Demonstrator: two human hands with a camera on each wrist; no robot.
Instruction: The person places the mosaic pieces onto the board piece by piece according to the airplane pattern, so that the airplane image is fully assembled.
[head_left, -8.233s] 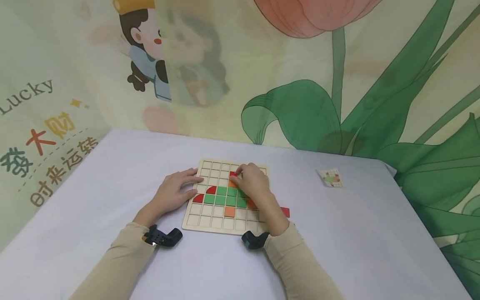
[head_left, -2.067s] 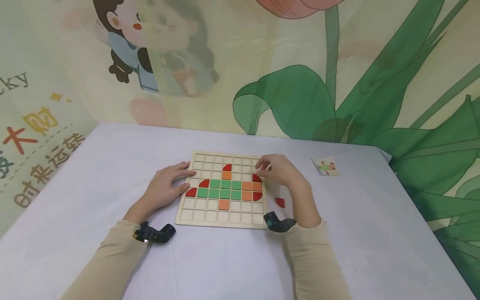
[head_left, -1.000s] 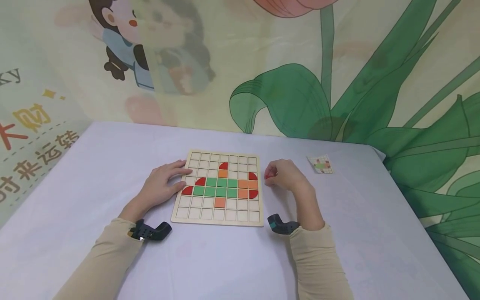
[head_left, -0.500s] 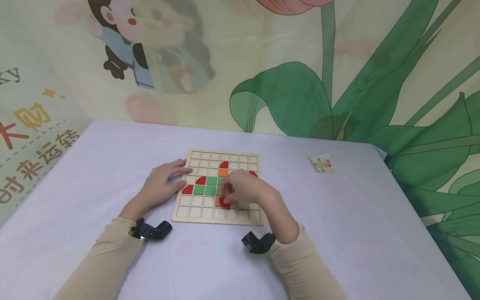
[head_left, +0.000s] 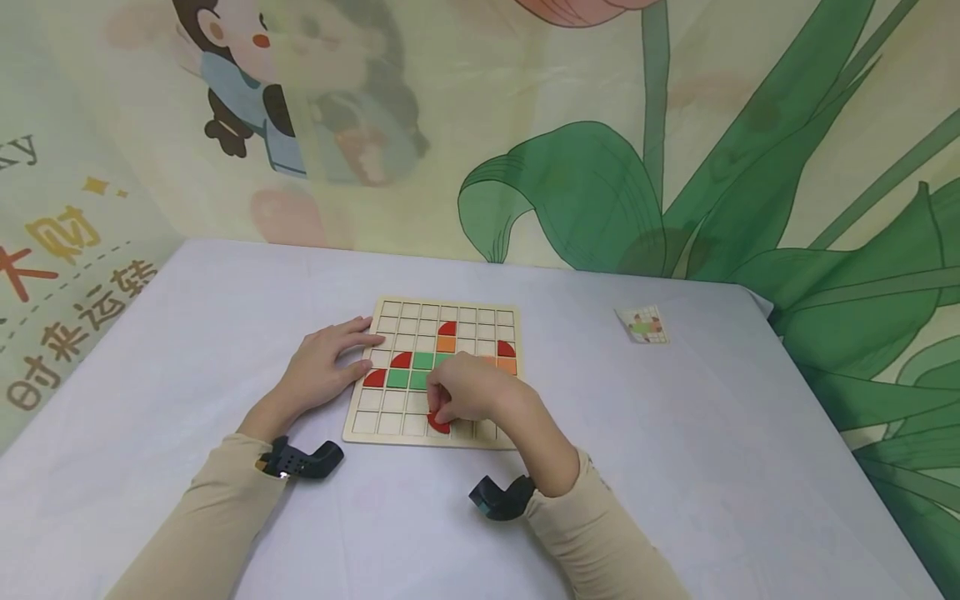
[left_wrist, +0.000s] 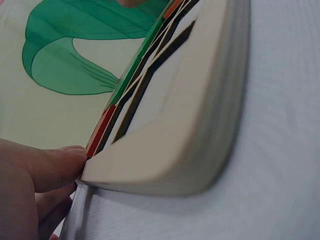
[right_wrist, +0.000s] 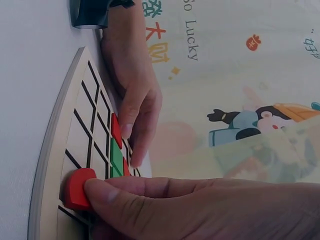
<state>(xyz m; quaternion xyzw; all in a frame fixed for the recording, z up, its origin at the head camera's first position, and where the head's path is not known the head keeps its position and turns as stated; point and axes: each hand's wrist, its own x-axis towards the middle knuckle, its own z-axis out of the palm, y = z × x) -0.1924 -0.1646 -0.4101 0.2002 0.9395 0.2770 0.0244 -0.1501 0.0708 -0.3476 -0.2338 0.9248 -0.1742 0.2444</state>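
Note:
A wooden grid board (head_left: 370, 425) lies on the table with green, orange and red tiles set in its cells. My right hand (head_left: 476, 387) pinches a red quarter-round tile (head_left: 438, 424) between thumb and fingers, over the board's nearest row. In the right wrist view this red tile (right_wrist: 79, 189) is tilted against a cell. My left hand (head_left: 322, 367) rests at the board's left edge, fingers extended and touching the rim. Green tiles (head_left: 398, 378) and red quarter-round tiles (head_left: 374, 379) show on the left; the right hand hides several tiles at centre and right.
A small folded pattern card (head_left: 642, 325) lies to the right of the board on the white tablecloth (head_left: 675, 467). Behind the table hangs a printed backdrop (head_left: 585, 192) with leaves and a cartoon figure. A black wrist camera (head_left: 307, 460) sits on the left wrist.
My right hand picked up the loose red tile right of the board, carried it left over the board, then moved it slightly nearer to the front row. The left hand stays at the edge.

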